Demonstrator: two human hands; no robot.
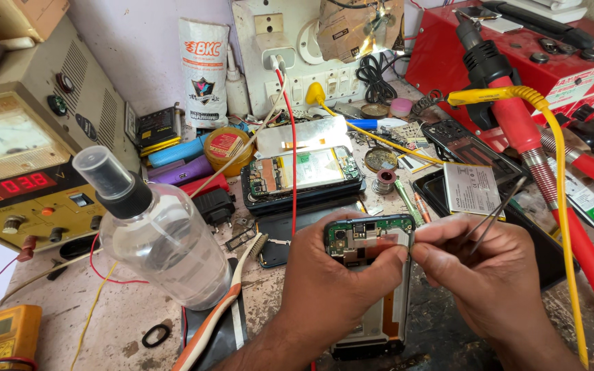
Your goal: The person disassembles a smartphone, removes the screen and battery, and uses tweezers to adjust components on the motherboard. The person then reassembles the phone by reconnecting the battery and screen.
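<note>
Both hands gripping opened phone (369, 275), green circuit board exposed, back cover off

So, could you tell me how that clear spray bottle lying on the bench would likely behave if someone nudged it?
The clear spray bottle lies tilted on its rounded side, so it would probably roll. It looks empty, thin plastic, so likely light and easily shifted. A toothbrush leaning against its base might check the roll that way.
</note>
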